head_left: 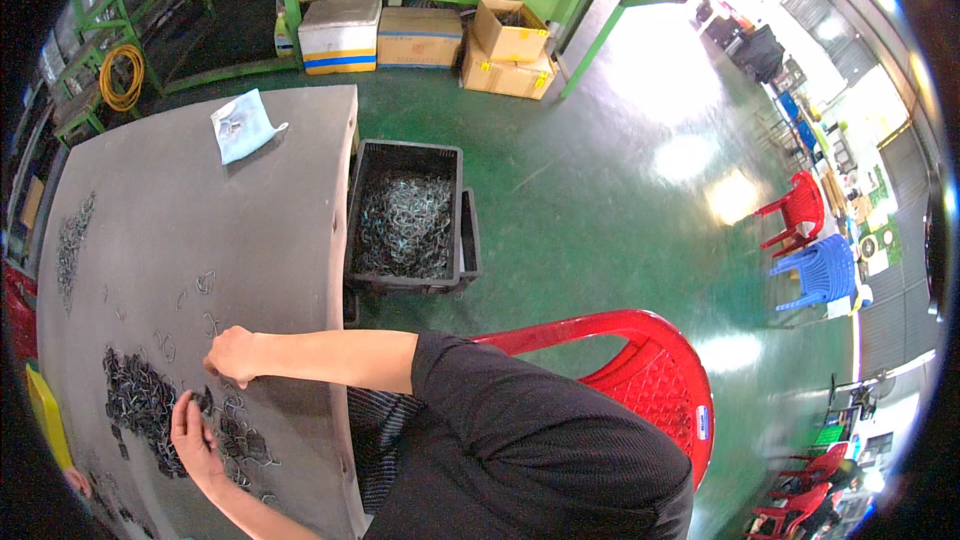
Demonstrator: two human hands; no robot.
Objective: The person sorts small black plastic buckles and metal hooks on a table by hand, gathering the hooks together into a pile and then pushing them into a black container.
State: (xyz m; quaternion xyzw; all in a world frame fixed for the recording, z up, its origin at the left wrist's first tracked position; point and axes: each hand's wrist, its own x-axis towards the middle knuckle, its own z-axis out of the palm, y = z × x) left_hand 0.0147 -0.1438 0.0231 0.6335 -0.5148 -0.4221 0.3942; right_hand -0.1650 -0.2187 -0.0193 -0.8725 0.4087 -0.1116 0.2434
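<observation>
My left hand [197,440] is over the table at the lower left, fingers bent around a small dark curved piece [203,400]. Just beyond it, my right hand [232,356] is closed with its fingertips down near the tabletop; whatever they pinch is too small to name. A heap of black curved pieces [140,402] lies left of my left hand. Between that hand and the table's near edge is a looser pile of dark, hook-like pieces [243,438]. Several single wire-like pieces [205,283] are scattered past my right hand.
The grey table [270,200] also bears small metal pieces [74,245] and a light blue cloth-like item [242,127]. Beside it stands a black crate [458,210] of shiny metal pieces. A red chair [660,380] is behind me. Another person's hand [78,482] shows at the left rim.
</observation>
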